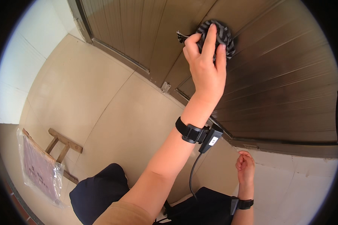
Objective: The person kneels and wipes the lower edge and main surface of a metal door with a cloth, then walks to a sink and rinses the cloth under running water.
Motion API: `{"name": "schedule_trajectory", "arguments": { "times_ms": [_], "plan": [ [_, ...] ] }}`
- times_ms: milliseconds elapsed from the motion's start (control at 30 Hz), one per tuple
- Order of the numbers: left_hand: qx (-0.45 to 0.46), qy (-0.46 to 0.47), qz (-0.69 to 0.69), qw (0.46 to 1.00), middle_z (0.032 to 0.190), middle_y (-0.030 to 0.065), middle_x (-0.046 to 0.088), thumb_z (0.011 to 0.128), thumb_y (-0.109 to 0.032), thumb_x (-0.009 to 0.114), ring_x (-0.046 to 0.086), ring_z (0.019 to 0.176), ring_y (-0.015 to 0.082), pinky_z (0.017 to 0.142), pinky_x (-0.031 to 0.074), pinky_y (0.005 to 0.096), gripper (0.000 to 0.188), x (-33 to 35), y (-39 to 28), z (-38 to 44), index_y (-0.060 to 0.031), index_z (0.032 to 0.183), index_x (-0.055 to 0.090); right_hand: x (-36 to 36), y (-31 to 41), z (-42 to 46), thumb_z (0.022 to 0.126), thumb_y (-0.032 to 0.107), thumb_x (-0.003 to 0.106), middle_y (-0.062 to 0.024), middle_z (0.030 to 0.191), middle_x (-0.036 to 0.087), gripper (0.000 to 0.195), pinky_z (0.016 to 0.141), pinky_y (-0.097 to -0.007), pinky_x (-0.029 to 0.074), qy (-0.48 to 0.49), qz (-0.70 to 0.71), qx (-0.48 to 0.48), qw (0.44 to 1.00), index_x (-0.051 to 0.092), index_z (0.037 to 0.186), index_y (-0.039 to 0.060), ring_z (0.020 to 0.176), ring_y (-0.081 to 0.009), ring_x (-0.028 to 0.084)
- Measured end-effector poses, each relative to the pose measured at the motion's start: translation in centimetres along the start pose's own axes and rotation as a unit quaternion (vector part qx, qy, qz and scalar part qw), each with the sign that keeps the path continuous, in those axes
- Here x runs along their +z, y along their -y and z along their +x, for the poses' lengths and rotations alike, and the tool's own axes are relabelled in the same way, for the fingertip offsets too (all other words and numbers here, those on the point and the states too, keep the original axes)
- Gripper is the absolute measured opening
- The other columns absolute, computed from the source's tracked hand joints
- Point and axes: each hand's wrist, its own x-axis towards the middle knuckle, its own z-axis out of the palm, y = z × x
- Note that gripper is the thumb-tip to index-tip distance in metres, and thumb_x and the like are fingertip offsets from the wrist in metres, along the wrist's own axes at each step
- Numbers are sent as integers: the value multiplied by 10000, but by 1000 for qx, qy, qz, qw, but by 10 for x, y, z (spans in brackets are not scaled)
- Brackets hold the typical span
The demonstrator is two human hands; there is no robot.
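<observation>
My left hand (207,56) presses a bunched black-and-grey striped cloth (230,46) against the brown panelled door (180,25). The fingers are spread over the cloth, and a frayed end pokes out to their left. Around that wrist is a black strap with a small device (211,139) and a cable. Lower right, beside the white tiled wall, my right hand (245,166) hangs with its fingers curled in and nothing visible in them. It touches neither the door nor the cloth. A black band circles this wrist too.
A wooden stool (66,140) stands at the lower left, partly behind a plastic-wrapped mauve sheet (39,168) bearing writing. Beige tiles (115,104) cover the floor. A small metal fitting (165,87) sits at the door's lower edge. My dark-clothed knees (101,191) are below.
</observation>
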Motion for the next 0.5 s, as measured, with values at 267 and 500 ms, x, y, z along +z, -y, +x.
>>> {"name": "schedule_trajectory", "arguments": {
  "times_ms": [267, 500],
  "plan": [
    [-205, -38, 50, 977, 1154, 129, 430, 925, -66, 536, 474, 1023, 264, 911, 408, 349, 408, -33, 117, -103, -76, 1331, 499, 3, -5, 5, 889, 77, 418, -14, 626, 452, 215, 458, -218, 271, 5, -15, 9, 1000, 602, 957, -12, 507, -93, 376],
    [-373, -56, 92, 922, 1135, 178, 478, 934, -97, 527, 499, 1033, 305, 931, 402, 373, 399, -43, 169, -150, -35, 1327, 487, 4, -5, 6, 888, 74, 415, -15, 636, 456, 215, 457, -219, 274, -3, -20, 10, 1000, 598, 957, -16, 508, -90, 374]
  ]
}}
